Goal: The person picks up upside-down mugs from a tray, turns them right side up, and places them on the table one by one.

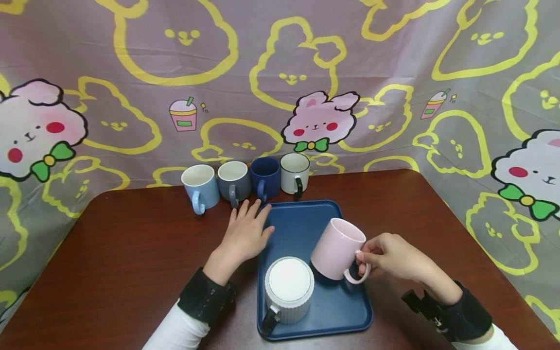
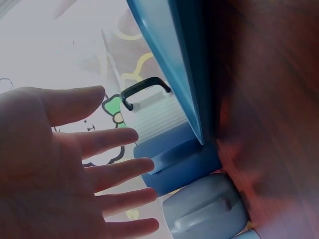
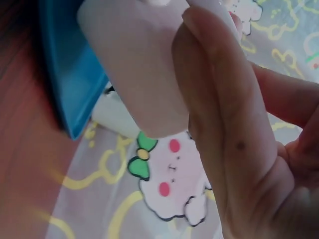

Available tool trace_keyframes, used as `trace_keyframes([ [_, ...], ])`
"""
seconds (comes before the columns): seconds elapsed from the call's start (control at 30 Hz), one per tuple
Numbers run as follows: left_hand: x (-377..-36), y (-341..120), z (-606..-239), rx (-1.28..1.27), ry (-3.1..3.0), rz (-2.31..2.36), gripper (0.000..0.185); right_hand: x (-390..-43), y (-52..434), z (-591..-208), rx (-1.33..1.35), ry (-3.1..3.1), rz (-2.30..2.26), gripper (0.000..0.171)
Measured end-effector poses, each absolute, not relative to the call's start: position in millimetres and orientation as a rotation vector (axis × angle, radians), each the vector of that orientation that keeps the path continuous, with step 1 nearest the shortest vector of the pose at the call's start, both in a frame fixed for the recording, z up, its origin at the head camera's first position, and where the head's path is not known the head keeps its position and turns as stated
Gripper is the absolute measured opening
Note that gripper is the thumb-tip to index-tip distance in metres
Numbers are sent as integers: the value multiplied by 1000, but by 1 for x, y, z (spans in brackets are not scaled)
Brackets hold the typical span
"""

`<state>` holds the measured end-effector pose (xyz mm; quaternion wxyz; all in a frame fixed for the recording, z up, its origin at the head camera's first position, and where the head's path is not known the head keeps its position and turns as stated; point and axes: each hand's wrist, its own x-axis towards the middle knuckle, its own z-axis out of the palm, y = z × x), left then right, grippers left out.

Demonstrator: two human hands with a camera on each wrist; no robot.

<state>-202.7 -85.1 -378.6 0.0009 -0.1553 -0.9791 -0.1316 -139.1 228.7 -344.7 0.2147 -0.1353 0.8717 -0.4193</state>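
Note:
My right hand pinches the handle of a pink mug at the right side of a blue tray. The mug tilts, its mouth upward; whether its base touches the tray I cannot tell. In the right wrist view, my fingers hide part of the pink mug. My left hand, fingers straight and spread, hovers by the tray's left edge, just in front of the grey mug and navy mug. It holds nothing in the left wrist view. A ribbed white mug with a black handle sits at the tray's front left.
Along the back of the brown table stand a light blue mug, the grey and navy mugs, and a white mug with a black handle. Behind them hangs a patterned cloth.

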Motion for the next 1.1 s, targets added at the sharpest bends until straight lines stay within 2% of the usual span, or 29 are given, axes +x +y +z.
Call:
trace_keyframes([
  [1.1, -201, -69, -362, -549, -3086, -615, 57, -189, 227, -349, -246, 2186, -1529, 42],
])
